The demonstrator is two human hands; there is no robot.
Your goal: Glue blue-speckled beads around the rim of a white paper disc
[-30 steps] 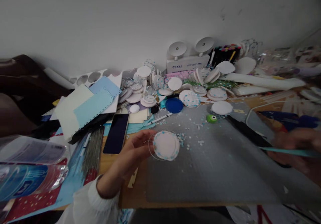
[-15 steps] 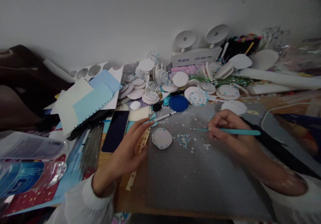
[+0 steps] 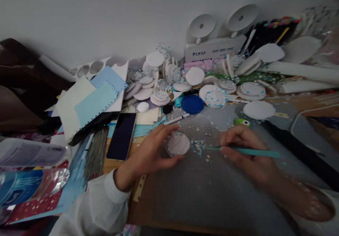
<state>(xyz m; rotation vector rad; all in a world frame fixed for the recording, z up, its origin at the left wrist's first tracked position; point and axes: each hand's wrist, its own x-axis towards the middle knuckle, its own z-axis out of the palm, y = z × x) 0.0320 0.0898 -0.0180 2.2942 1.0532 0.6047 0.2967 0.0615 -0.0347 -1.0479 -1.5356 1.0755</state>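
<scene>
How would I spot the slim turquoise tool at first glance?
Start at the grey mat. Over it, the right hand grips the turquoise tool, its tip aimed at a scatter of blue and white bits. Its colour sets it apart from the long black object to its right and the white pen farther left.

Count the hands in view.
2: the left hand, curved around a round white piece on the gray mat, contact unclear; the right hand, holding a teal tool. No others visible.
</scene>
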